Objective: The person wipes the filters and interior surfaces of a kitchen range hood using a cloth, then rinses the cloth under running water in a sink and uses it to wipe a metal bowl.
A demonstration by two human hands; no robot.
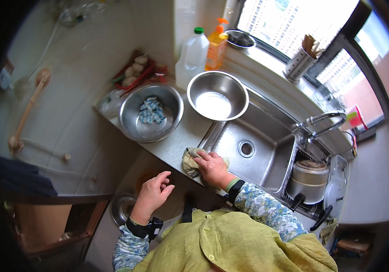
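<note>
My right hand (212,168) presses down on a crumpled yellowish cloth (190,162) at the front left corner of the sink, where the speckled countertop (174,148) meets the rim. My left hand (155,192) is raised in front of the counter edge, fingers loosely curled and apart, with nothing in it. The stainless steel sink (230,144) holds no dishes around its drain. A steel basin (217,96) stands at the sink's back left corner. Left of it, a second steel basin (130,124) holds a blue-and-white checked cloth (152,110).
Behind the basins stand a plastic jug (191,56) with a green cap and an orange pump bottle (216,51). A red basket (150,69) holds garlic-like bulbs. Right of the sink are a faucet (327,117), a rack with a pot (308,180) and a lid (333,197).
</note>
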